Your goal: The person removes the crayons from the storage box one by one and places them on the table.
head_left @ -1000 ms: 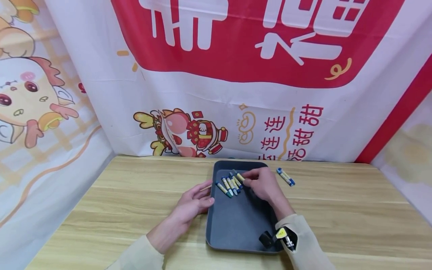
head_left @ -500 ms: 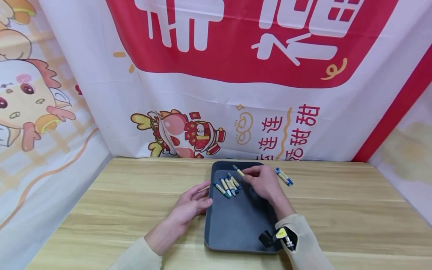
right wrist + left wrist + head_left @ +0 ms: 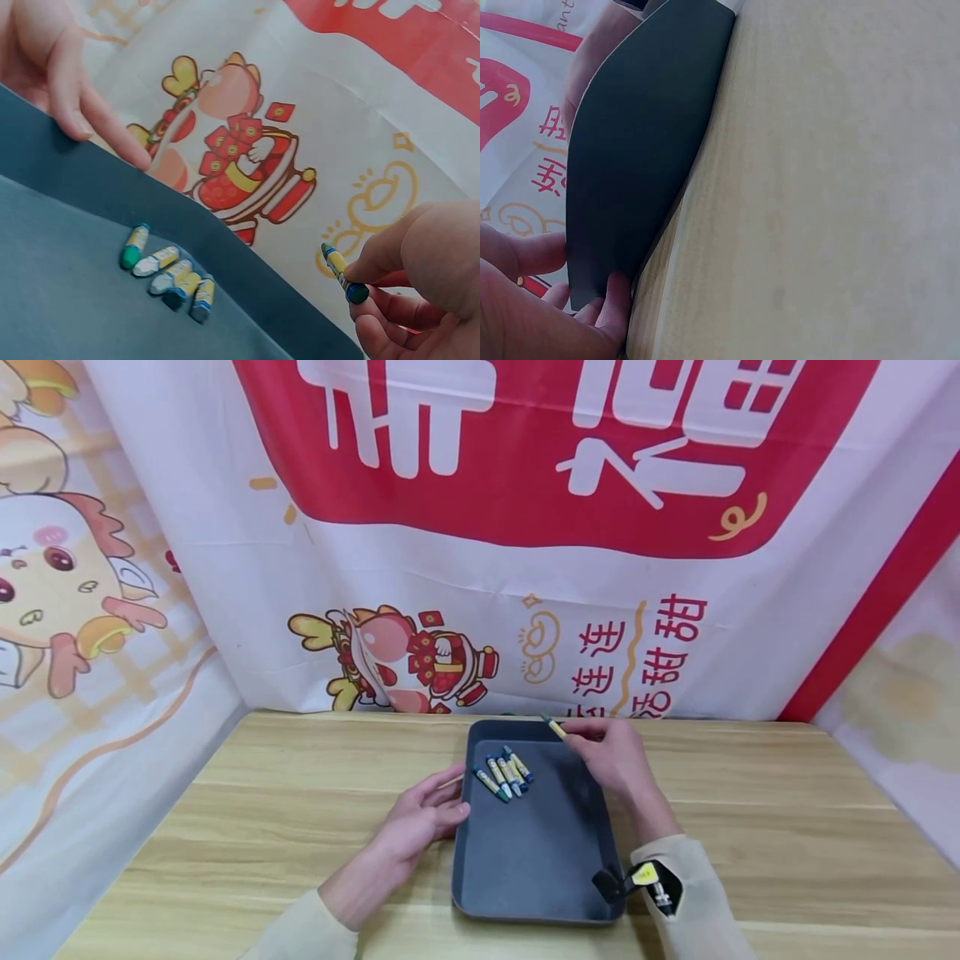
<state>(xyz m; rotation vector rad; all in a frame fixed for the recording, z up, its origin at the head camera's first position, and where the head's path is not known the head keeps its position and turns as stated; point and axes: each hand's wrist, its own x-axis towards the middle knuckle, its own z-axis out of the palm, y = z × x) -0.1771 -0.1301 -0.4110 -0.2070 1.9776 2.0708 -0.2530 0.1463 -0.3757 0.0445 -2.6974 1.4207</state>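
Note:
My right hand (image 3: pixel 618 764) pinches a short crayon (image 3: pixel 553 726) between thumb and fingers, above the far right part of a dark grey tray (image 3: pixel 532 860). In the right wrist view this crayon (image 3: pixel 337 262) has a green tip and a yellow-and-blue wrapper. On the tray's left side, my left hand (image 3: pixel 420 814) holds the wall, thumb over the rim and fingers against the outside, as the left wrist view of the hand (image 3: pixel 555 315) shows. Several crayons (image 3: pixel 491 783) lie close together inside the tray near its far left; one (image 3: pixel 135 247) has a green end.
The tray lies on a wood-grain table (image 3: pixel 315 810), its far end near the back edge. Behind rises a printed white and red cloth (image 3: pixel 480 560). A black wrist-mounted camera (image 3: pixel 611 885) on my right arm overlaps the tray's near right corner.
My right hand has lifted the crayon away from the others and carried it right, toward the tray's far right corner. It now covers the spot where crayons lay on the table. My left hand stays put.

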